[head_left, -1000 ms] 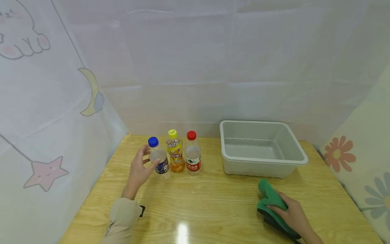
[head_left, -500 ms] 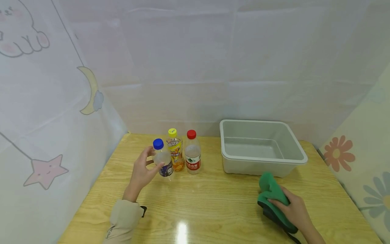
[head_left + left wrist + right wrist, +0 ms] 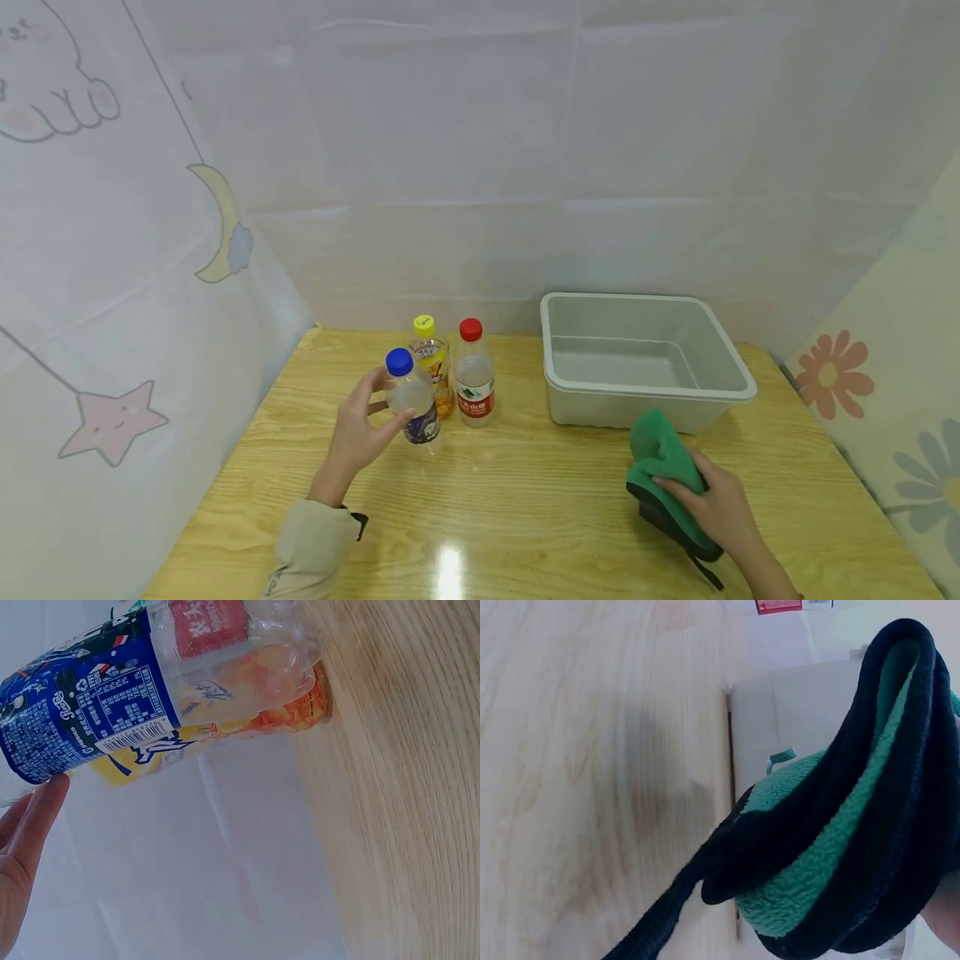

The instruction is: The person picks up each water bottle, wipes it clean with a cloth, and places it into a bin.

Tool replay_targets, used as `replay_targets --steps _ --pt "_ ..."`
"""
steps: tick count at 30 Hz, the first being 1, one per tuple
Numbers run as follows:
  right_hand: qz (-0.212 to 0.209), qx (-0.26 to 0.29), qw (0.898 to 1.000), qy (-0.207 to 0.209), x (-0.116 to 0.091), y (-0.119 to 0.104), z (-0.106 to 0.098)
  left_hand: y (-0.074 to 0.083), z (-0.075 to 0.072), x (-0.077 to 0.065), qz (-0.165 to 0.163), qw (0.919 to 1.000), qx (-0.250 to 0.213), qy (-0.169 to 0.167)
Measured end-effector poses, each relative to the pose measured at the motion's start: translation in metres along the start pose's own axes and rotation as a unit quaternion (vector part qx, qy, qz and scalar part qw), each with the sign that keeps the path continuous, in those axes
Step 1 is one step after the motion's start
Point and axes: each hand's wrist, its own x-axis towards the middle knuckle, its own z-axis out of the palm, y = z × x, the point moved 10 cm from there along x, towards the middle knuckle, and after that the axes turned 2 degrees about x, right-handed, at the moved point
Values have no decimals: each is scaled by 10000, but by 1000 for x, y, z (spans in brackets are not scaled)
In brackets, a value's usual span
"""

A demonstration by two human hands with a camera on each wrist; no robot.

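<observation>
My left hand (image 3: 366, 429) holds a clear plastic bottle (image 3: 413, 398) with a blue cap and dark blue label between thumb and fingers. The bottle tilts slightly; whether its base touches the table I cannot tell. Behind it, partly hidden, stands a yellow-capped bottle (image 3: 433, 358) with orange at its base. A red-capped bottle (image 3: 475, 387) with a red label stands upright just right of these. At the right, my right hand (image 3: 723, 504) grips a folded green cloth (image 3: 663, 462) with black edging. In the right wrist view, a black strap (image 3: 671, 907) hangs from the cloth (image 3: 802, 900).
A light grey rectangular bin (image 3: 645, 400) stands at the back right, just beyond the cloth. The wooden table (image 3: 517, 500) ends at a hanging white sheet (image 3: 420, 208) behind. Printed curtains rise at both sides.
The left hand has moved the blue-capped bottle right and slightly nearer, so it now covers part of the yellow-capped one. The right hand has raised the green cloth slightly toward the bin.
</observation>
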Motion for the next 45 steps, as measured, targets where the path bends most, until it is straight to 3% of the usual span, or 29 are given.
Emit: replay_targets --steps 17,25,35,45 --pt "-389 29 9990 197 10 -22 -3 16 20 -3 166 9993 -278 -185" --pt "-501 65 9982 309 14 -33 -5 24 38 -4 179 9973 -455 -542" --pt "-646 197 9967 447 16 -40 -5 39 51 -1 468 9952 -684 -521" --pt "-748 334 9953 523 21 -50 -2 55 75 -2 758 9886 -1002 -824"
